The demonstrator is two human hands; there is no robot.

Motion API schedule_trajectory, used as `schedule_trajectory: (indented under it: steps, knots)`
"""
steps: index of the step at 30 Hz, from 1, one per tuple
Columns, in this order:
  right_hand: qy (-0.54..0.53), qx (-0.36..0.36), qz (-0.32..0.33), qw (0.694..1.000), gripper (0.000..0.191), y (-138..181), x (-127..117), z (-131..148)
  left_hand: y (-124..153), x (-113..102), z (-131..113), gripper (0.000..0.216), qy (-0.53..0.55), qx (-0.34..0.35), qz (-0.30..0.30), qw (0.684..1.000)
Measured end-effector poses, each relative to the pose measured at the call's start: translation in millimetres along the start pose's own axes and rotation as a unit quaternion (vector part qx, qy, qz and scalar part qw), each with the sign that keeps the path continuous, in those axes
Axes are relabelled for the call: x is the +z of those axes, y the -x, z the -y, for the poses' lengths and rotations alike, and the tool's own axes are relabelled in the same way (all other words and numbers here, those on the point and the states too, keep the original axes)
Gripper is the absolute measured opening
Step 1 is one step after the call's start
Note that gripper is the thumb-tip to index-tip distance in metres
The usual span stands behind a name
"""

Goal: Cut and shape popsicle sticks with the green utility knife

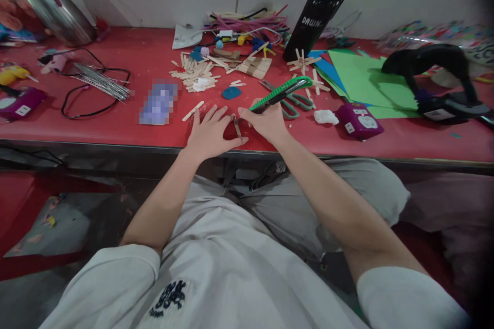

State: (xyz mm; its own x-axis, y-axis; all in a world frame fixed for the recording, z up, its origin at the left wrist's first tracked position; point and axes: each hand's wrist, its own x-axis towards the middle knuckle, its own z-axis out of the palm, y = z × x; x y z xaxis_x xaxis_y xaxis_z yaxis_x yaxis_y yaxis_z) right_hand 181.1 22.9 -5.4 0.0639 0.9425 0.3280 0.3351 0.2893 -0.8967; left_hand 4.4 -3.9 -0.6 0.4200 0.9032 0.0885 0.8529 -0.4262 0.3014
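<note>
- Head view, foreground: a short stick [238, 129] lies near the front edge of the red surface [405, 141], between the two hands.
- Left hand [210, 136]: this grip is splayed, index fingertip and thumb lying by the stick's two ends; whether they press it cannot be told. Firm pressure at both ends would probably steady it best.
- Right hand [266, 121]: this grip is clenched around a green-and-black craft knife [281, 90], its body slanting up and away. Contact between blade and stick is too small to make out. Light, repeated strokes seem safer than one hard push, with the left fingertips off the blade's line.
- Just beyond: scissors [292, 96] lie beside the right hand, under the knife's slant; more elbow room there would help. A blue piece [231, 92] rests ahead of the hands.
- Farther back: a pile of sticks [193, 74] spreads to the left; crossed sticks [303, 61] form a star before a black bottle [316, 15].
</note>
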Motion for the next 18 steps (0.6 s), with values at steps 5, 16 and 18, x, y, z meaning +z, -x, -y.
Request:
schedule_trajectory:
  steps: [5,16,18]
  knots:
    - [-0.003,-0.012,0.008,1.000,0.039,1.9,-0.5,3.1,0.4,1.3,0.0,0.080,-0.004,0.007,-0.011,1.000]
    - [-0.012,0.005,-0.003,1.000,0.040,-1.0,-0.5,-5.7,0.0,-0.9,0.7,0.076,0.005,-0.006,0.006,1.000]
    - [-0.009,0.012,-0.004,1.000,0.040,-1.6,-0.4,-6.7,-0.1,-2.0,0.0,0.076,0.004,-0.008,0.011,1.000]
